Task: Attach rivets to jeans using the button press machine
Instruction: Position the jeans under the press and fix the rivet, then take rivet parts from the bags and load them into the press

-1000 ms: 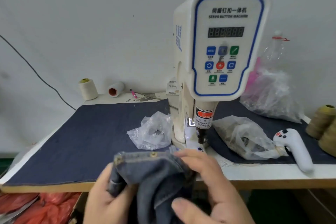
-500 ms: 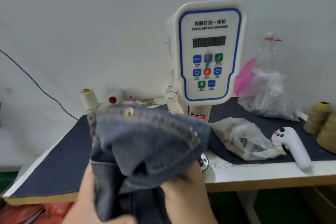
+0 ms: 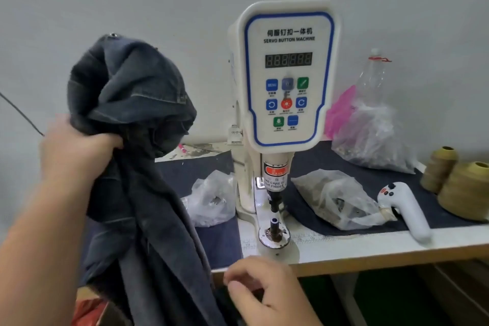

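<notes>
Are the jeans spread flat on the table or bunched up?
Bunched up: the left hand grips the jeans in a wad, lifted off the table.

Two parts of the person are in view. The left hand [image 3: 76,151], in the left middle of the frame, is bare, and its outer edge looks blurred. The left forearm [image 3: 39,233] runs from the wrist down to the lower left corner, and it is bare along all the length that shows. It looks much wider near the corner. The right hand [image 3: 264,296], at the bottom centre, is bare too. Its fingers are rounded and rather full, and the one nail [image 3: 236,286] that faces the camera is short and pale. Only a short piece of the right wrist [image 3: 301,319] shows before the bottom edge cuts it.
</notes>
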Tool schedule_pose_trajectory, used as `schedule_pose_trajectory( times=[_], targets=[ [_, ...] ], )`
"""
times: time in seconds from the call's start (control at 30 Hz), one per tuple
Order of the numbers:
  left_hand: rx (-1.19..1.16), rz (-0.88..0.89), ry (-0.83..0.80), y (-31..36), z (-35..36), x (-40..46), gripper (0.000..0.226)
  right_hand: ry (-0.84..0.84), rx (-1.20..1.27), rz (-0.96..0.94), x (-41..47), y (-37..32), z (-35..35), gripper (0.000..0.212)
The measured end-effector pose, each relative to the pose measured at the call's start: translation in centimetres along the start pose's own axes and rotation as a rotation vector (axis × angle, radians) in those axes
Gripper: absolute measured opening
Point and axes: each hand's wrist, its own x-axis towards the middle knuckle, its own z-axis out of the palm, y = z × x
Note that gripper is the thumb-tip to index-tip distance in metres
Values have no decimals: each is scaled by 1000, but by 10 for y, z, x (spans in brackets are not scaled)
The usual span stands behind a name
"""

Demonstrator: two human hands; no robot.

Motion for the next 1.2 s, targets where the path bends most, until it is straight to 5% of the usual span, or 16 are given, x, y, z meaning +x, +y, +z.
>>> schedule_pose_trajectory(
  times=[0.17, 0.23, 0.33, 0.43, 0.63, 1.03, 1.2],
  targets=[
    [465, -14, -466, -3, 55, -26, 81, 212, -77, 106, -4, 52, -61, 24],
    [745, 19, -538, -12, 72, -43, 90, 359, -96, 114, 2, 67, -87, 24],
    [837, 487, -375, -5, 105, -70, 60, 526, -202, 116, 27, 90, -128, 22],
    [774, 731, -574, 10, 137, -103, 20, 580, -340, 132, 57, 105, -144, 23],
    [938, 552, -797, 1, 159, -112, 25, 545, -765, 89, 74, 135, -119, 13],
    [1014, 546, -785, 2, 159, -119, 12, 609, -729, 102, 73, 141, -120, 11],
    [1139, 595, -728, 3, 160, -123, 27, 616, -727, 92, 74, 142, -120, 12]
  ],
)
